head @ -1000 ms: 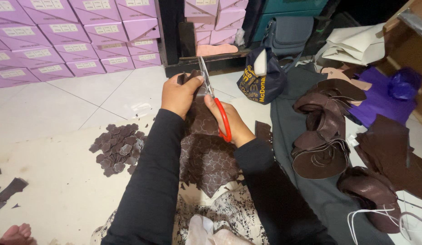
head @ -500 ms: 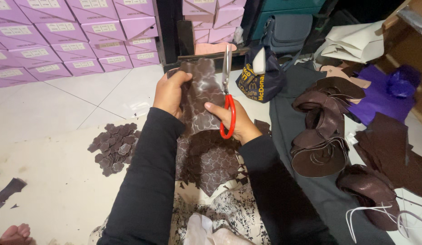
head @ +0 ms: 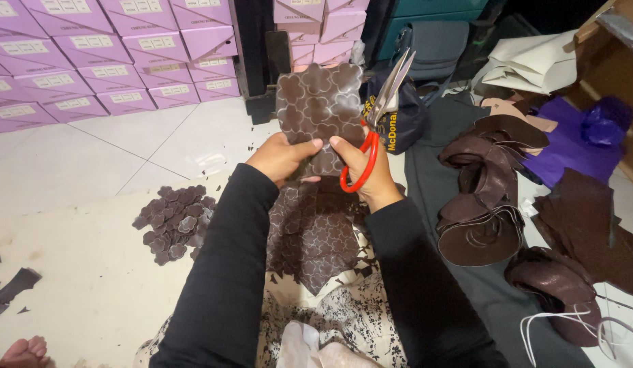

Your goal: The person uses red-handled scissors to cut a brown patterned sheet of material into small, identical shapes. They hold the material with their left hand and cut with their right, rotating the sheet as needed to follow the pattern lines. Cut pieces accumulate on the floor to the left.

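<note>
Scissors (head: 381,112) blades up, tilted right

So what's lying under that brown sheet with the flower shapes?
The brown sheet is lifted by both hands. Its lower part drapes over black-and-white patterned fabric on the lap. Whatever sits directly beneath the drape is covered.

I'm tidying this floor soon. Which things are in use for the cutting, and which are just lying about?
In use: brown leather sheet, red-handled scissors, left hand, right hand, pile of cut pieces.
Lying about: purple boxes, dark cap, rolled leather, purple cloth.
</note>
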